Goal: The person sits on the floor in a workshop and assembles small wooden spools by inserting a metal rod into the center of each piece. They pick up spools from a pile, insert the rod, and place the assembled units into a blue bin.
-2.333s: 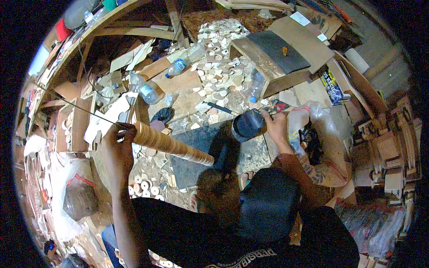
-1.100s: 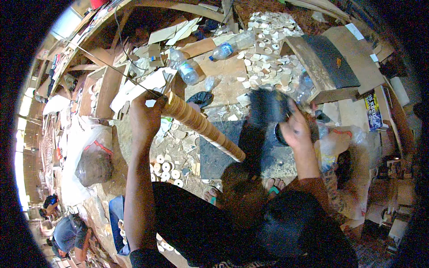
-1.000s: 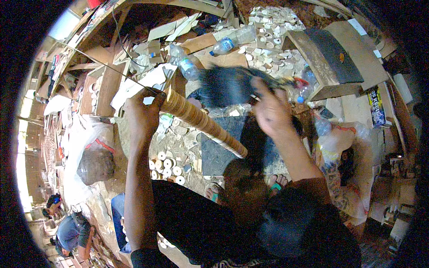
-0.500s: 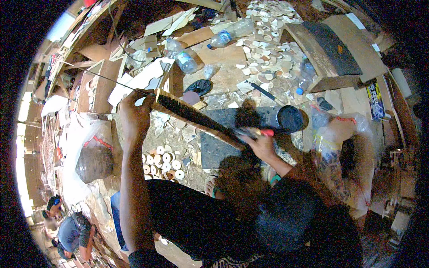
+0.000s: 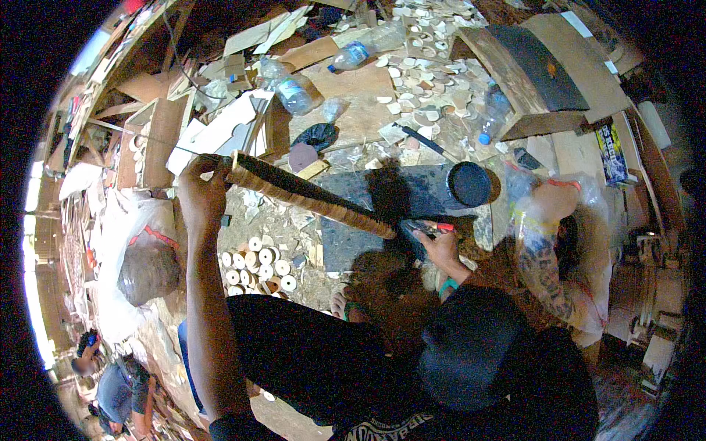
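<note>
A long row of thin, pale-edged discs (image 5: pixel 309 201) slants down from left to right in front of me, its upper side dark. At its upper end my left hand (image 5: pixel 204 195) is closed around a thin rod (image 5: pixel 158 143), which runs on past my fingers to the upper left. Close to the row's lower right end, my right hand (image 5: pixel 443 253) is closed on a tool with a red handle (image 5: pixel 444 228). The tool's dark front end blends into the shadow, so its kind is unclear. A round black tub (image 5: pixel 468 184) stands just beyond this hand on a dark, stained board (image 5: pixel 346 253).
Several pale ring-shaped discs (image 5: pixel 257 266) are heaped near my left forearm. Plastic bottles (image 5: pixel 294 95) and many flat round pieces (image 5: pixel 426 92) lie farther off. Bulging clear plastic bags (image 5: pixel 151 257) flank me. A wooden box (image 5: pixel 507 88) is at far right; another person (image 5: pixel 121 389) bends at lower left.
The whole view has shifted a little. My right hand, blurred before against the row's lower end, now sits slightly right of it and shows sharper. My left hand keeps its hold.
</note>
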The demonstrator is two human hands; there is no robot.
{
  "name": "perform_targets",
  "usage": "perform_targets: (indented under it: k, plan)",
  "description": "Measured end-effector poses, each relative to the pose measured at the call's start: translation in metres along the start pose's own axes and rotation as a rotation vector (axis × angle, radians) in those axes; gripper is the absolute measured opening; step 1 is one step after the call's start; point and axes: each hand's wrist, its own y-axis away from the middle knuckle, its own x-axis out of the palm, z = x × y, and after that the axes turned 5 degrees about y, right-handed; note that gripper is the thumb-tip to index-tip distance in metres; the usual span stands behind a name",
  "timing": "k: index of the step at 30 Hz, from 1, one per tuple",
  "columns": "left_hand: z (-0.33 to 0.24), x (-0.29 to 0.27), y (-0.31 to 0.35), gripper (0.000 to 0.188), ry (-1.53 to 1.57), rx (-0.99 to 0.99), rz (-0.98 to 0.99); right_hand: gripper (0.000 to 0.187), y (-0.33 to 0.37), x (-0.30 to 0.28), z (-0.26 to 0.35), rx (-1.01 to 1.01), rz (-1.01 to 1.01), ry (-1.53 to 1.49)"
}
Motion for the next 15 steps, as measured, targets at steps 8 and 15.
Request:
perform_targets:
  k: [8,15]
  plan:
    - [-0.015,0.008,-0.004,0.021,-0.077,-0.037,-0.009,0.038,-0.060,0.041,0.077,-0.311,0.043,-0.142]
    - [-0.005,0.004,-0.001,0.024,-0.125,-0.104,-0.030,0.027,0.000,-0.016,0.001,0.040,0.092,0.005]
